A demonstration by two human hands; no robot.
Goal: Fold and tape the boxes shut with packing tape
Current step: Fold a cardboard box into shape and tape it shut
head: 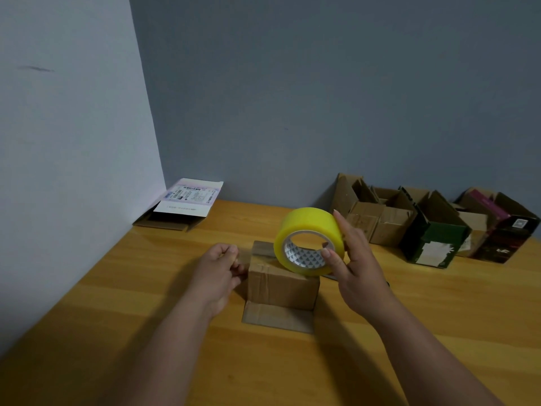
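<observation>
Now I see right hand [355,259] gripping tape roll [307,240] atop small box [281,284] | left hand [219,265] beside box, fingers curled, pinching something unclear | advise: draw strip taut along seam

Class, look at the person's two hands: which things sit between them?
In the head view, a small cardboard box sits between the left hand and right hand, with the yellow tape roll, gripped by the right hand, above it.

Wooden table [117,288] in corner; grey-blue walls [292,98]; dim light.
</observation>
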